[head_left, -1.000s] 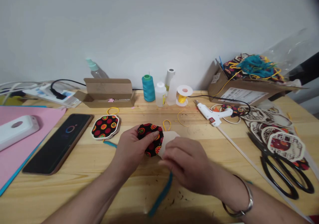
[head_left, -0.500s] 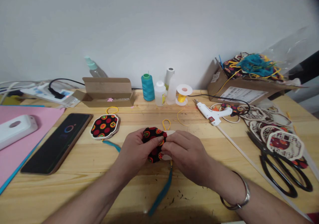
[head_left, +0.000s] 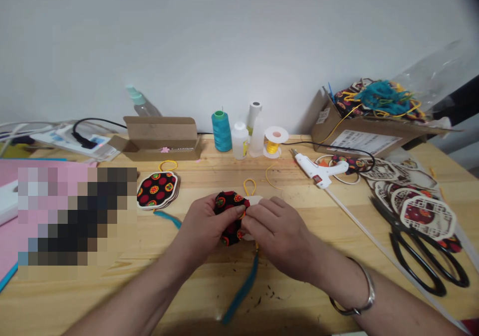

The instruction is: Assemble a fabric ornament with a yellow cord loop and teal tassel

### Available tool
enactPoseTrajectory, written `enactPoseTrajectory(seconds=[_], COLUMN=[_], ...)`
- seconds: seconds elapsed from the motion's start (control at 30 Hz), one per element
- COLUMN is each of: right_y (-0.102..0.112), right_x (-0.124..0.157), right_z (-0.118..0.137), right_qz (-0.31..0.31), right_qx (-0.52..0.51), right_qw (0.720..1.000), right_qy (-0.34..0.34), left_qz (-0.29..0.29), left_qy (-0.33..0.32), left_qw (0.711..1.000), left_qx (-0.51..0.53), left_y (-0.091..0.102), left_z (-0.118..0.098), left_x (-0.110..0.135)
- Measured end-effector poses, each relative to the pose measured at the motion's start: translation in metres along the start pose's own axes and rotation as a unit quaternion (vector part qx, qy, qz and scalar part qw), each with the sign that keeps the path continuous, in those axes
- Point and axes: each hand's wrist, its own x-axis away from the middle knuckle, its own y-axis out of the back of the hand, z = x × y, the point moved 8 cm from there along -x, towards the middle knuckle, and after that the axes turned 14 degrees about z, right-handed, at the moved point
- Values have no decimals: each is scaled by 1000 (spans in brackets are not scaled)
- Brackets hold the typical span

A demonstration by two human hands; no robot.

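Black fabric with red and orange flower patterns (head_left: 229, 205) is pinched in my left hand (head_left: 202, 226), the thumb lying across its front. My right hand (head_left: 282, 231) has its fingers closed at the fabric's right edge, against a pale flat backing piece (head_left: 253, 202). Its fingertips cover part of that edge. A yellow cord loop (head_left: 249, 186) sticks out above the piece, and a teal tassel (head_left: 243, 288) hangs below onto the wooden table. To the left lies a stack of finished-looking patterned ornaments (head_left: 157, 190) with a white rim, a yellow loop and a teal tassel.
A white glue gun (head_left: 318, 170) lies right of my hands, near black scissors (head_left: 419, 246) and cut-out frames (head_left: 428, 216). Along the wall stand teal thread (head_left: 222, 132), bottles (head_left: 240, 141), a yellow cord spool (head_left: 275, 141) and cardboard boxes (head_left: 160, 129). A pixelated patch covers the left.
Both hands stay nearly in place on the fabric piece. My right fingers have shifted very slightly at its edge. A pixelated patch now covers the phone at left.
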Motion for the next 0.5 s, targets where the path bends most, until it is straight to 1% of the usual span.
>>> enactPoseTrajectory(seconds=[0.1, 0.17, 0.23, 0.3, 0.37, 0.4, 0.43, 0.5], right_y=[-1, 2, 3, 4, 7, 9, 12, 17], right_x=[-1, -1, -1, 1, 2, 3, 2, 2], right_z=[2, 8, 21, 38, 46, 44, 38, 14], right_qz=[12, 20, 46, 87, 104, 98, 83, 18], right_qx=[5, -10, -60, -132, -198, -225, -250, -292], right_qw=[1000, 1000, 995, 979, 962, 958, 956, 955], right_qy=[1, 16, 65, 126, 155, 147, 125, 43], left_qz=[-8, -22, -39, -42, -33, -26, -17, 4], left_qy=[-4, -5, 2, 18, 35, 40, 41, 33], left_qw=[1000, 1000, 999, 999, 999, 999, 999, 999], left_qx=[-16, -16, -6, 9, 19, 20, 17, 14], left_y=[2, 5, 7, 7, 5, 4, 2, -2], left_z=[-2, -4, -4, -2, 1, 2, 3, 3], left_x=[1, 1, 2, 2, 1, 1, 1, 1])
